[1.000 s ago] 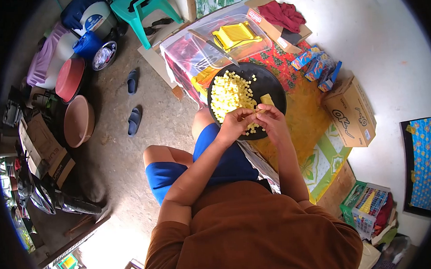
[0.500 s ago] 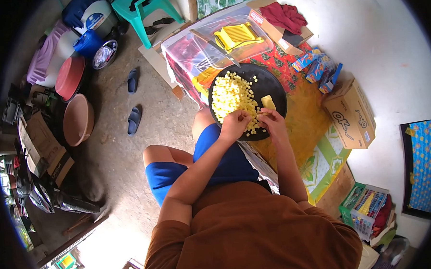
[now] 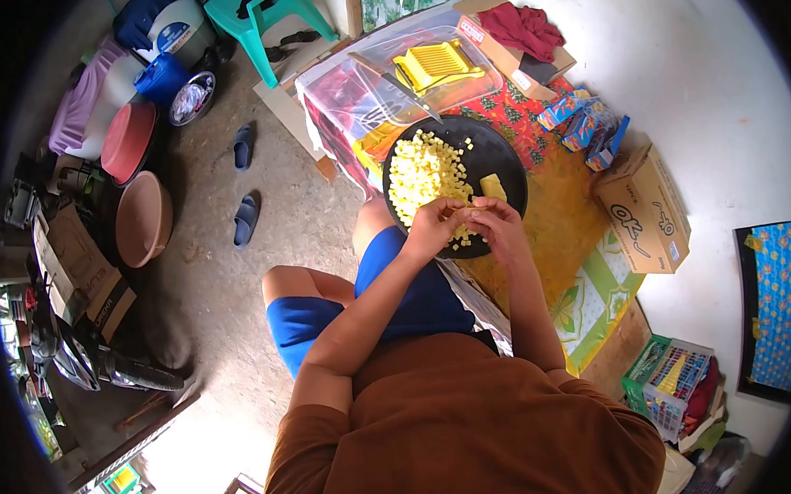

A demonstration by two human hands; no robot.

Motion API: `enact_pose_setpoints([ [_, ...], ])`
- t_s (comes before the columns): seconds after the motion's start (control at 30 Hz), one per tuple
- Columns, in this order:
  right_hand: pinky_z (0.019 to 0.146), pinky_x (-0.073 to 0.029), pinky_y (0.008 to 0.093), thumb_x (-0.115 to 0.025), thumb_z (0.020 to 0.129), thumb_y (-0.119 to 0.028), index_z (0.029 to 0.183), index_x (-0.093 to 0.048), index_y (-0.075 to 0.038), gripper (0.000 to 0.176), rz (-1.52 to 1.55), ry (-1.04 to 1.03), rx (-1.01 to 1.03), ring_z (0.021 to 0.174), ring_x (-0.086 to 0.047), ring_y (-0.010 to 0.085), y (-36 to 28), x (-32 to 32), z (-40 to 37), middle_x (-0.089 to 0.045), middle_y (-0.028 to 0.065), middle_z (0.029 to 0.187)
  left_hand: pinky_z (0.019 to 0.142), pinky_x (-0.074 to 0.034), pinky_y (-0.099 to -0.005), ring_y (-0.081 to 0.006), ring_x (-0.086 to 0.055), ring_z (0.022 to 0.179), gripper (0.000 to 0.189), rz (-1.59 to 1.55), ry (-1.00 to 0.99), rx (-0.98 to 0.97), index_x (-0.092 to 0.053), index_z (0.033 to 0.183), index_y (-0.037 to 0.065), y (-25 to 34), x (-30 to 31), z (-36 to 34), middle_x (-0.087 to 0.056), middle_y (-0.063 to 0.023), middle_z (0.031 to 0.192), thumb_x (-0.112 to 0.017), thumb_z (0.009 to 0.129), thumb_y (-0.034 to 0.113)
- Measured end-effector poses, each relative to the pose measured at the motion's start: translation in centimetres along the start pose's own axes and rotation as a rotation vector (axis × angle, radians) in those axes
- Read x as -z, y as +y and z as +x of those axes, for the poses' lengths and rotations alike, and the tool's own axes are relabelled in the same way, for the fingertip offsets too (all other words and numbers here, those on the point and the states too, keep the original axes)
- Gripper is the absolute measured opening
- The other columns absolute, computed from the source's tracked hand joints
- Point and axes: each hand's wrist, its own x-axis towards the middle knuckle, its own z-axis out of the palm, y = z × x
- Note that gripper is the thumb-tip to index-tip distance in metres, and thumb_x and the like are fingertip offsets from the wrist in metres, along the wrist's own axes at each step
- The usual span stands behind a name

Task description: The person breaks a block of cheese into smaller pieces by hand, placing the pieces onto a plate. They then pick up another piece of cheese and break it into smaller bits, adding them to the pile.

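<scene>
A round black tray rests on the table edge by my lap. Small pale-yellow cubes are heaped on its left side, with a few loose ones near my hands. A larger yellow block lies at the right, just beyond my right fingers. My left hand is closed in a pinch over the near part of the tray. My right hand is closed too, its fingertips meeting the left ones on a thin yellow strip, mostly hidden by the fingers.
A knife lies across a clear plastic container behind the tray, near a yellow slatted rack. Cardboard boxes and blue packets stand at right. Slippers, basins and a green chair are on the left floor.
My hands have come together: the fingertips were slightly apart before and now meet over the tray. The heap of cubes and the yellow block look the same.
</scene>
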Motion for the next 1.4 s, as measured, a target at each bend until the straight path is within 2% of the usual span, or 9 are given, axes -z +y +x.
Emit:
enact_pose_setpoints([
  [0.23, 0.075, -0.055, 0.0259, -0.066, 0.082, -0.001, 0.101, -0.061, 0.0, 0.019, 0.081, -0.018, -0.058, 0.078, -0.065, 0.0149, -0.3, 0.1, 0.0, -0.064, 0.0065, 0.093, 0.045, -0.041, -0.019, -0.0041, -0.05, 0.053, 0.019, -0.18, -0.065, -0.017, -0.063, 0.102, -0.001, -1.2, 0.2, 0.6, -0.061, -0.0014, 0.075, -0.059, 0.092, 0.014],
  [0.33, 0.075, -0.055, 0.0272, -0.065, 0.083, -0.001, 0.103, -0.062, 0.001, 0.02, -0.004, 0.054, 0.003, 0.081, -0.065, 0.0152, 0.8, 0.8, 0.6, -0.065, 0.0065, 0.094, 0.043, -0.04, -0.0195, -0.0046, -0.05, 0.052, 0.016, -0.104, 0.05, -0.018, -0.062, 0.099, -0.002, -2.6, -0.1, 0.9, -0.06, -0.0016, 0.074, -0.057, 0.092, 0.012],
  [0.53, 0.075, -0.054, 0.0255, -0.064, 0.084, -0.004, 0.105, -0.062, -0.001, 0.021, -0.188, 0.125, -0.037, 0.085, -0.063, 0.0125, 1.7, 1.9, 1.2, -0.064, 0.0049, 0.096, 0.04, -0.04, -0.0229, -0.007, -0.049, 0.049, 0.018, -0.055, 0.083, 0.052, -0.061, 0.097, -0.002, -2.3, 0.3, 1.0, -0.057, -0.0024, 0.07, -0.06, 0.09, 0.015],
  [0.63, 0.074, -0.054, 0.025, -0.065, 0.084, -0.004, 0.107, -0.061, -0.001, 0.023, -0.254, 0.151, 0.021, 0.084, -0.063, 0.0122, 1.0, 1.5, 0.7, -0.064, 0.0048, 0.096, 0.04, -0.04, -0.0231, -0.0068, -0.05, 0.051, 0.022, -0.061, 0.081, 0.052, -0.062, 0.098, -0.002, -1.7, 0.2, 0.8, -0.058, -0.0021, 0.07, -0.061, 0.09, 0.018],
  [0.83, 0.072, -0.054, 0.0235, -0.067, 0.082, -0.002, 0.107, -0.059, -0.001, 0.026, -0.068, 0.017, 0.009, 0.079, -0.063, 0.0117, -0.8, -0.3, -0.2, -0.063, 0.0055, 0.094, 0.044, -0.041, -0.0196, -0.0056, -0.05, 0.051, 0.026, -0.053, 0.017, -0.004, -0.06, 0.104, -0.004, -0.2, -0.1, 0.2, -0.061, -0.0034, 0.075, -0.06, 0.093, 0.02],
  [1.13, 0.076, -0.056, 0.0251, -0.066, 0.083, 0.0, 0.103, -0.06, -0.001, 0.021, 0.075, -0.074, -0.064, 0.083, -0.066, 0.0143, -0.9, -0.1, 0.0, -0.065, 0.0075, 0.094, 0.048, -0.044, -0.0193, -0.006, -0.053, 0.054, 0.021, -0.197, -0.081, -0.019, -0.06, 0.107, -0.003, -0.6, 0.3, 0.3, -0.063, -0.0032, 0.081, -0.056, 0.094, 0.014],
  [1.23, 0.073, -0.055, 0.0246, -0.068, 0.081, -0.001, 0.101, -0.06, 0.001, 0.021, 0.081, 0.001, -0.04, 0.078, -0.065, 0.0145, 0.0, 0.1, 0.4, -0.064, 0.0071, 0.09, 0.045, -0.043, -0.0196, -0.0062, -0.052, 0.052, 0.02, -0.181, 0.0, 0.009, -0.061, 0.106, -0.002, -1.2, 0.0, 0.5, -0.062, -0.0028, 0.078, -0.056, 0.094, 0.014],
  [1.33, 0.073, -0.054, 0.0256, -0.067, 0.081, -0.002, 0.1, -0.061, 0.002, 0.02, -0.153, 0.116, -0.024, 0.077, -0.064, 0.0151, 1.9, 1.7, 1.6, -0.064, 0.0071, 0.091, 0.044, -0.044, -0.0225, -0.0081, -0.054, 0.053, 0.02, 0.08, 0.051, 0.023, -0.062, 0.101, 0.0, -2.5, 0.5, 0.9, -0.062, -0.0049, 0.071, -0.058, 0.091, 0.016],
  [1.4, 0.072, -0.054, 0.0258, -0.067, 0.081, -0.002, 0.101, -0.062, 0.002, 0.021, -0.18, 0.123, -0.015, 0.077, -0.064, 0.0153, 2.4, 2.3, 1.9, -0.064, 0.0066, 0.09, 0.042, -0.043, -0.0239, -0.0092, -0.054, 0.051, 0.02, 0.199, 0.098, -0.06, -0.063, 0.098, -0.001, -3.1, 0.7, 1.2, -0.061, -0.0056, 0.068, -0.059, 0.089, 0.017],
])
